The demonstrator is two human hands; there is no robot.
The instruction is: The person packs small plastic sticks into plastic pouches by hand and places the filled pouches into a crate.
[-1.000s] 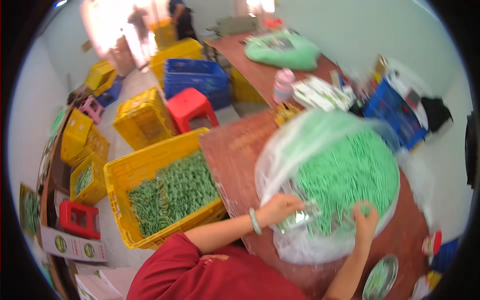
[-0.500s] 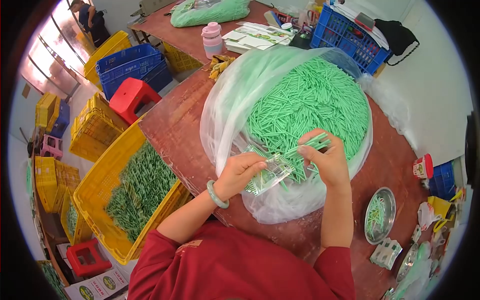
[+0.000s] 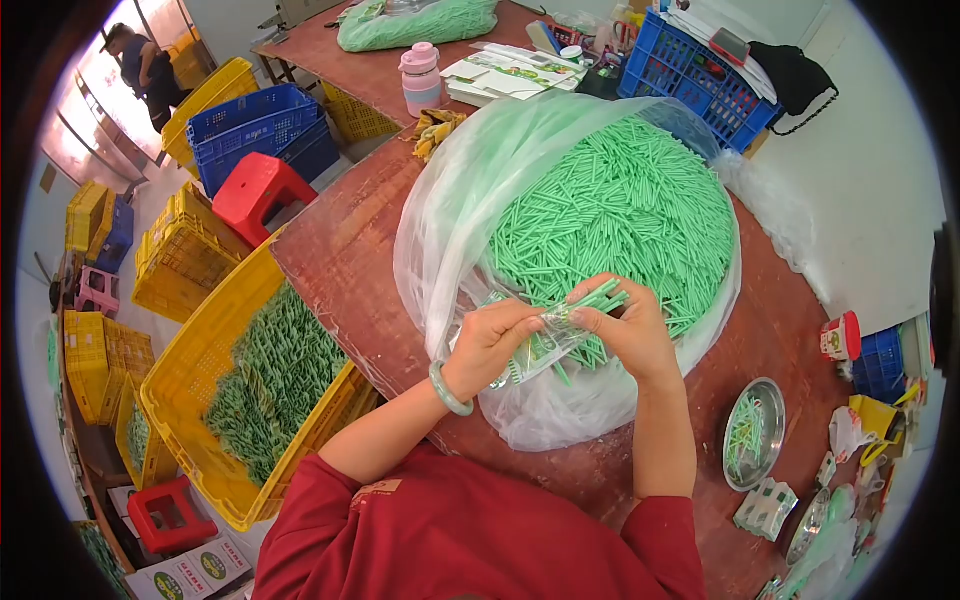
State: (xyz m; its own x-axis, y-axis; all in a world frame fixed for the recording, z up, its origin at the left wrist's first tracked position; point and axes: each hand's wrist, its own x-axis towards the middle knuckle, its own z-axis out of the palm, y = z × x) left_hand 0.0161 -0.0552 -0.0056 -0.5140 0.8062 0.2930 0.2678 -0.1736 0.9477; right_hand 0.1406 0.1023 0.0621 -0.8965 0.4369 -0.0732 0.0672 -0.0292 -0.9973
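Observation:
My left hand [image 3: 490, 345], below a pale bracelet on the wrist, pinches the rim of a small clear packet [image 3: 540, 352] with green print. Between the thumb and fingers of my right hand [image 3: 628, 325] is a small bunch of green sticks [image 3: 602, 297], whose lower ends meet the packet's mouth. Both hands are over the near edge of a large clear bag, which lies open around a big heap of green sticks [image 3: 625, 215].
A yellow crate [image 3: 190, 400] of filled green packets stands left of the red table [image 3: 345, 235]. A metal dish [image 3: 775, 425] with a few sticks lies at right. Behind are a pink bottle [image 3: 421, 80] and a blue basket [image 3: 690, 85]. Another person [image 3: 145, 70] stands far left.
My right hand has moved down and left with the sticks, bringing them to the packet's mouth. The far person has shifted position.

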